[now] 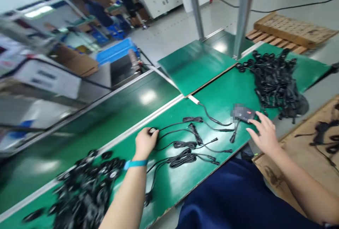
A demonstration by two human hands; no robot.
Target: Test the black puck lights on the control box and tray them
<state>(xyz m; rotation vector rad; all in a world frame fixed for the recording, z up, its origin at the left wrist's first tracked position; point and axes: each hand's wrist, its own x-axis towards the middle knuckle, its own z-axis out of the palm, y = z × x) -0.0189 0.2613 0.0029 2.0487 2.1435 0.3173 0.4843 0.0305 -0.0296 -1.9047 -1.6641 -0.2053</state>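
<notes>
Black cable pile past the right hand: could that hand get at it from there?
Probably yes: the right hand is at the dark box with fingers spread, and the cable pile lies just beyond, with nothing visible standing between them.

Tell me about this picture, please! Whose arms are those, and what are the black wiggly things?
There's no robot here, just a person. A camera on their head looks forward and down. The left hand, with a blue band at the wrist, is closed on a round black piece. The right hand is open beside a dark box; I can't tell whether a fingertip touches it. The wiggly things are black cables. Some lie bundled on the green table between the hands, with a big heap to the left and a second heap farther right.
</notes>
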